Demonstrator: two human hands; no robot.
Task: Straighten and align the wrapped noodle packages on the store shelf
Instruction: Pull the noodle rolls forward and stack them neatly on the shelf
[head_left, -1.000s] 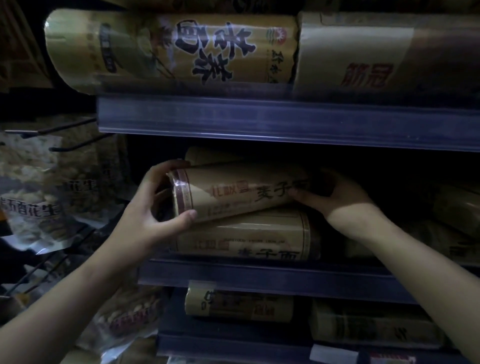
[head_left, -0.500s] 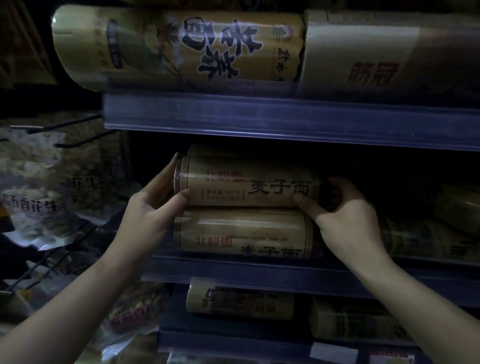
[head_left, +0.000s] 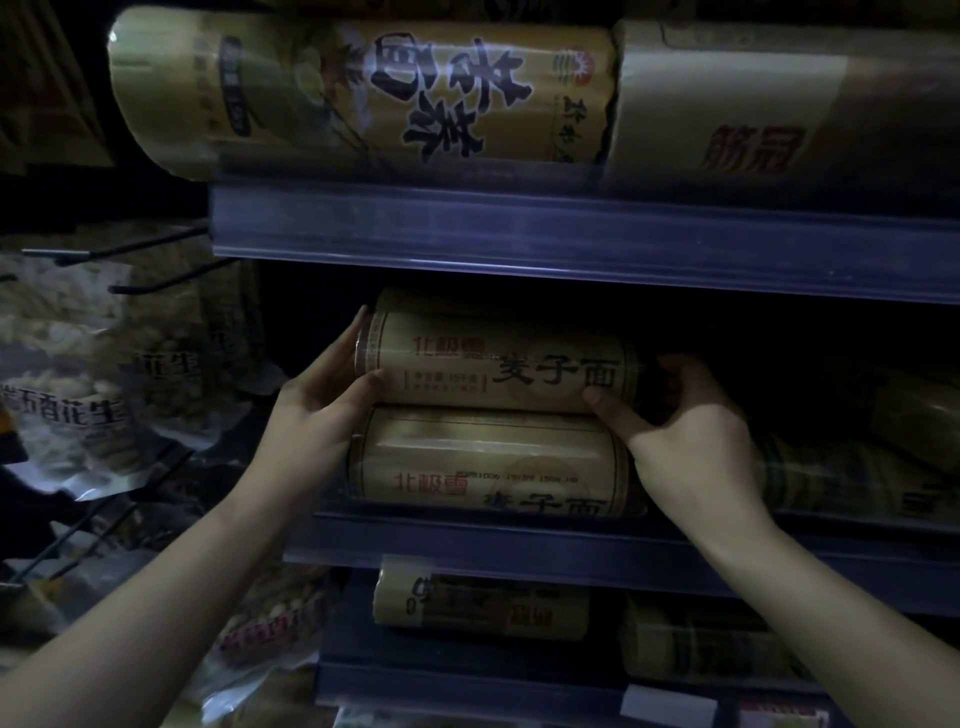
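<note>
Two tan cylindrical noodle packages lie stacked lengthwise on the middle shelf (head_left: 519, 540). The upper noodle package (head_left: 498, 361) lies level on the lower noodle package (head_left: 488, 462), their left ends nearly flush. My left hand (head_left: 322, 410) cups the upper package's left end, thumb on its front. At the right end, my right hand (head_left: 680, 431) grips the same package, thumb pressed on its front face. Another package behind the upper one shows only as a pale top edge.
The shelf above (head_left: 571, 234) carries a large yellow noodle roll (head_left: 363, 93) and a pale wrapped package (head_left: 779, 109). More noodle packages (head_left: 478, 605) lie on the shelf below and at the dim right (head_left: 852, 478). Peanut bags (head_left: 78, 374) hang on hooks at left.
The upper package has gone from tilted, left end raised, to level on the lower one. Both hands stayed at its ends, the left flattening against the end.
</note>
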